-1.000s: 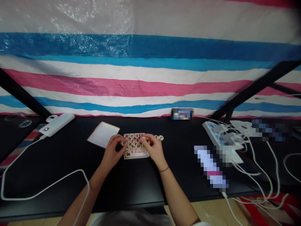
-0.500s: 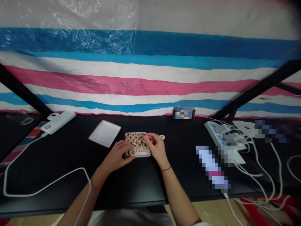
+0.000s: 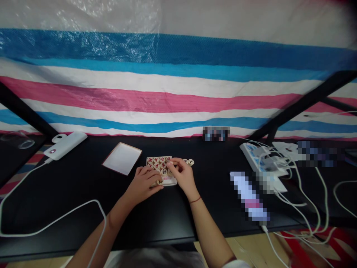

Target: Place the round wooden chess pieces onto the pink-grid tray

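Observation:
A small shallow box (image 3: 172, 182) holds rows of round Chinese chess pieces (image 3: 163, 165), with red characters at the back and black ones nearer me. My left hand (image 3: 143, 182) covers the box's left front corner, its fingers and thumb bent around a black-marked chess piece (image 3: 159, 182) in the front row. At the box's right side is my right hand (image 3: 182, 175), with thumb and forefinger drawn together over the pieces; what they grip is hidden. A few loose pieces (image 3: 191, 162) lie on the table just beyond my right hand.
The box's lid (image 3: 122, 158) lies upturned on the black table (image 3: 156, 219), left of the box. A white power bank (image 3: 67, 145) with a cable is farther left. To the right are a phone (image 3: 249, 197), a power strip (image 3: 255, 158) and tangled cables. Another phone (image 3: 215, 134) stands at the back.
My left fingers have lowered and closed further over the front-row pieces, covering more of them. My right hand stays at the box's right side. The whole view has shifted slightly.

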Available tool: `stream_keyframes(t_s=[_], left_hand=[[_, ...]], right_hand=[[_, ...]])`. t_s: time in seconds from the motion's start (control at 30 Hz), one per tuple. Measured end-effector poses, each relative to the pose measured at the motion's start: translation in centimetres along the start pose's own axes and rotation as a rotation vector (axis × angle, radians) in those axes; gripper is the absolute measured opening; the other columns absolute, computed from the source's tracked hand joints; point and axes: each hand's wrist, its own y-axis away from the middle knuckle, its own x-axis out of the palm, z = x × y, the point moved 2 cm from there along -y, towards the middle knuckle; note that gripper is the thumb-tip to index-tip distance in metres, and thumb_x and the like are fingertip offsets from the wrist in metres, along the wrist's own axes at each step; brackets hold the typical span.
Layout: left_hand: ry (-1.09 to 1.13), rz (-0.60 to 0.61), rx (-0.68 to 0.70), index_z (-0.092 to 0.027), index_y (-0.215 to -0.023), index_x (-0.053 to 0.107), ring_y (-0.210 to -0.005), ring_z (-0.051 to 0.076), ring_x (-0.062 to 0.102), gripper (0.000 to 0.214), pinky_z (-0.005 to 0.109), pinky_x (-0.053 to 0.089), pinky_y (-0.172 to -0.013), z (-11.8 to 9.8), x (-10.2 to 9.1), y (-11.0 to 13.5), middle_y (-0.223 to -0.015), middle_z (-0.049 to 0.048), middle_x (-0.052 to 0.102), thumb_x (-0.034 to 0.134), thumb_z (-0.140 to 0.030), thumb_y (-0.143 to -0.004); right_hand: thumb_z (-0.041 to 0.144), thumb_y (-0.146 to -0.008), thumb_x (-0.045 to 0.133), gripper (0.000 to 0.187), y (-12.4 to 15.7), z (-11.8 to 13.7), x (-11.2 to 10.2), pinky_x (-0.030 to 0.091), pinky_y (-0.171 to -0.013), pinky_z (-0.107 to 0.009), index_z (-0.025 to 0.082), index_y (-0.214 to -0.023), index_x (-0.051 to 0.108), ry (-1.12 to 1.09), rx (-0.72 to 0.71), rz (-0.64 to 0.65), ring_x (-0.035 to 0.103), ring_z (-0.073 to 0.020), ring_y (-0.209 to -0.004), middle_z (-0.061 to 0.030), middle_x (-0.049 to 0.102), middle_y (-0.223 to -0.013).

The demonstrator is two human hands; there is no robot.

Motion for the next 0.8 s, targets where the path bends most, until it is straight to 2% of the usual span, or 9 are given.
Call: stream_keyframes(t_s=[0.2, 0.3, 0.43, 0.5, 0.6, 0.7, 0.8], left_hand=[[-0.029, 0.005, 0.024, -0.025, -0.086, 0.065, -0.104, 0.024, 0.051, 0.009, 0.040, 0.033, -0.089, 0.0, 0.3, 0.4, -0.107, 0.0017, 0.067, 0.068, -0.033, -0.084], [-0.053, -0.028, 0.026, -0.024, -0.091, 0.066, -0.109, 0.026, 0.050, 0.012, 0.042, 0.034, -0.090, 0.2, 0.5, 0.5, -0.114, 0.0047, 0.063, 0.068, -0.033, -0.083], [-0.066, -0.045, 0.021, -0.025, -0.090, 0.067, -0.111, 0.027, 0.048, 0.011, 0.043, 0.035, -0.091, 0.4, 0.7, 0.6, -0.118, 0.0056, 0.060, 0.067, -0.034, -0.083], [-0.065, -0.043, 0.016, -0.025, -0.088, 0.067, -0.112, 0.027, 0.048, 0.011, 0.043, 0.036, -0.092, 0.4, 0.8, 0.6, -0.119, 0.0054, 0.060, 0.067, -0.034, -0.083], [-0.058, -0.061, -0.012, -0.026, -0.093, 0.066, -0.114, 0.028, 0.048, 0.016, 0.044, 0.036, -0.095, 0.4, 0.6, 0.7, -0.119, 0.0053, 0.060, 0.070, -0.034, -0.080], [-0.044, -0.071, -0.065, -0.025, -0.097, 0.064, -0.114, 0.029, 0.048, 0.025, 0.044, 0.037, -0.097, 0.6, 0.2, 0.7, -0.120, 0.0059, 0.059, 0.073, -0.035, -0.076], [-0.013, -0.064, -0.078, -0.024, -0.097, 0.063, -0.115, 0.030, 0.046, 0.033, 0.045, 0.037, -0.099, 0.6, -0.3, 0.7, -0.122, 0.0073, 0.056, 0.077, -0.037, -0.070]], right_hand=[[0.043, -0.077, 0.067, 0.030, 0.1, 0.2, 0.0, 0.038, -0.048, -0.022, 0.018, -0.093, 0.066, -0.001, -0.006, 0.005, 0.042, -0.0079, -0.048, -0.0030, 0.068, -0.079], [0.043, -0.077, 0.068, 0.030, 0.1, 0.2, -0.1, 0.040, -0.049, -0.022, 0.018, -0.094, 0.066, 0.011, -0.017, 0.001, 0.043, -0.0078, -0.049, -0.0024, 0.067, -0.080], [0.038, -0.077, 0.070, 0.027, 0.7, -0.1, 0.0, 0.043, -0.051, -0.023, 0.020, -0.096, 0.066, -0.004, -0.055, 0.039, 0.046, -0.0097, -0.051, 0.0014, 0.060, -0.067], [0.034, -0.078, 0.069, 0.022, 1.3, -0.2, 0.1, 0.047, -0.054, -0.025, 0.021, -0.096, 0.066, -0.029, -0.103, 0.065, 0.053, -0.0113, -0.058, -0.0018, 0.062, -0.078], [0.027, -0.081, 0.065, 0.016, 2.6, 0.0, -0.2, 0.053, -0.061, -0.028, 0.023, -0.096, 0.066, -0.026, -0.193, 0.066, 0.061, -0.0149, -0.076, -0.0088, 0.058, -0.110], [0.020, -0.084, 0.058, 0.019, 4.0, 0.5, -0.4, 0.054, -0.066, -0.029, 0.024, -0.101, 0.066, 0.082, -0.276, 0.070, 0.062, -0.0173, -0.085, -0.0089, 0.057, -0.111], [0.017, -0.084, 0.059, 0.023, 5.0, 1.1, -0.2, 0.051, -0.075, -0.034, 0.023, -0.106, 0.063, 0.288, -0.365, 0.110, 0.060, -0.0200, -0.090, -0.0071, 0.063, -0.104]])
